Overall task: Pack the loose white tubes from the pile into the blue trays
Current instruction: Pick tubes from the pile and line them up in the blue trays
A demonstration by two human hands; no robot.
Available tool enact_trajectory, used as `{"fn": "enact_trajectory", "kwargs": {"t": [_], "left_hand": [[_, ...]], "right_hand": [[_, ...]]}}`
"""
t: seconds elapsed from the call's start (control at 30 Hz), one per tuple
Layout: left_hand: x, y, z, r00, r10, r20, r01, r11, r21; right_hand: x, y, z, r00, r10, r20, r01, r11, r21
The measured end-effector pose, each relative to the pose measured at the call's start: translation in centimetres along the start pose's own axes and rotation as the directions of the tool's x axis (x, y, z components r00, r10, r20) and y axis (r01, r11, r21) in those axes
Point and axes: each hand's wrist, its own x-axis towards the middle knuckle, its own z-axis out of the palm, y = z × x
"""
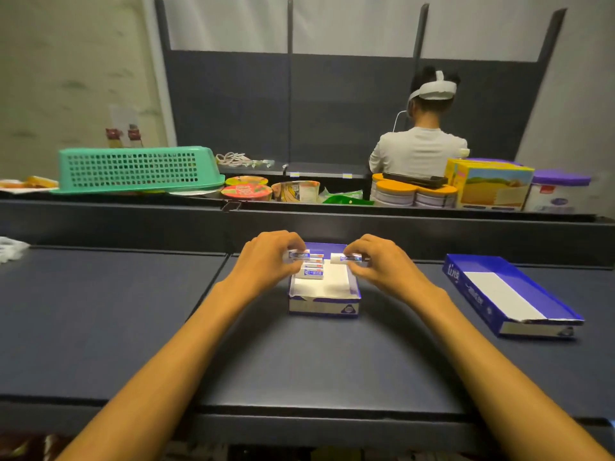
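Surface: a dark blue-grey table [299, 354] is seen from above, with a raised ledge along its far edge.
Centre tray: a blue tray [324, 306] with a white lining is placed near the middle of the table, its short end turned toward the viewer.
Packed tubes: a short column of white tubes [313, 268] with blue and red print is laid side by side in the far left part of the centre tray; the near part of the lining is left uncovered.
Left hand: the left hand [266, 257] is held over the tray's far left corner; its grip is closed on a white tube [299, 254], pinched between fingertips and thumb above the column.
Right hand: the right hand [377, 261] is held over the tray's far right corner; its grip is closed on a second white tube [346, 258], held crosswise over the tray's right half.
Second tray: a longer blue tray [472, 277] with a white floor is set at an angle, well apart to the right.
Pile: a few pale items [10, 249], too blurred to be identified, are noted at the table's far left edge.
Background: a green basket [133, 169], round tins with orange lids [412, 194] and a yellow box [492, 184] are ranged behind the ledge; a person in a white top [417, 151] is seated facing away.
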Motion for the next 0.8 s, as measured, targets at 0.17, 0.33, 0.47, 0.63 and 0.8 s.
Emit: {"fn": "enact_trajectory", "kwargs": {"t": [0.17,0.33,0.47,0.63,0.8], "left_hand": [[2.2,-0.5,1.4,0.993,0.021,0.115,-0.019,1.0,-0.023],[3.6,-0.6,2.9,0.973,0.067,0.22,-0.065,0.998,-0.016],[4.0,-0.2,3.4,0.964,0.077,0.255,-0.09,0.995,0.039],[4.1,0.1,3.6,0.954,0.069,0.293,-0.115,0.983,0.143],[4.3,0.3,3.8,0.948,0.053,0.314,-0.126,0.968,0.218]], "right_hand": [[2.5,0.7,1.2,1.0,0.011,-0.016,-0.011,1.0,0.023],[3.5,1.1,1.8,0.998,0.027,-0.048,-0.023,0.997,0.075],[3.9,1.4,2.1,0.999,0.021,-0.03,-0.018,0.995,0.101],[3.8,1.5,2.6,1.0,0.011,0.015,-0.012,0.993,0.116],[3.6,1.6,2.5,0.999,0.027,0.045,-0.032,0.991,0.128]]}}
